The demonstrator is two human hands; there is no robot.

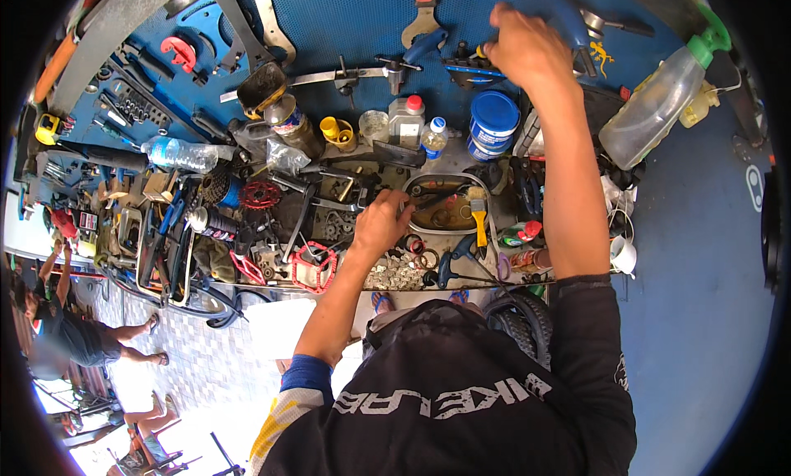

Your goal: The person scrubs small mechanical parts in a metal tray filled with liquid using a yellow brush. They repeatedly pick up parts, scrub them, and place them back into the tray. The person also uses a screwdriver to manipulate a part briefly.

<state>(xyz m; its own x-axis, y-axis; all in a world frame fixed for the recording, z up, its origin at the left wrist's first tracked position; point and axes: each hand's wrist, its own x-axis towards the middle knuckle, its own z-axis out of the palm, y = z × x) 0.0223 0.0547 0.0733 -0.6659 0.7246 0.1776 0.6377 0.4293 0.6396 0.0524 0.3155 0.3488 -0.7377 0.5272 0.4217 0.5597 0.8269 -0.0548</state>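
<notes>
My right hand [534,54] is raised to the blue pegboard, its thumb and a finger apart. By the thumb is a small yellow-ended tool [480,53] in a blue tool rack [472,75]; whether they touch is unclear. Low over the bench, my left hand [381,223] has its fingers curled in beside an oval metal tray [449,231]. Anything between those fingertips is too small to name. Dark liquid and small parts lie in the tray, and a yellow-handled brush [478,219] rests across its right side. Loose metal pieces [397,272] are heaped below the left hand.
Behind the tray stand a blue tub [493,123], a small bottle [434,137] and a red-capped container [406,120]. Red pedals [314,267] and a blue-handled tool [452,266] lie along the front edge. A spray bottle [659,105] hangs at right. Other people are at far left.
</notes>
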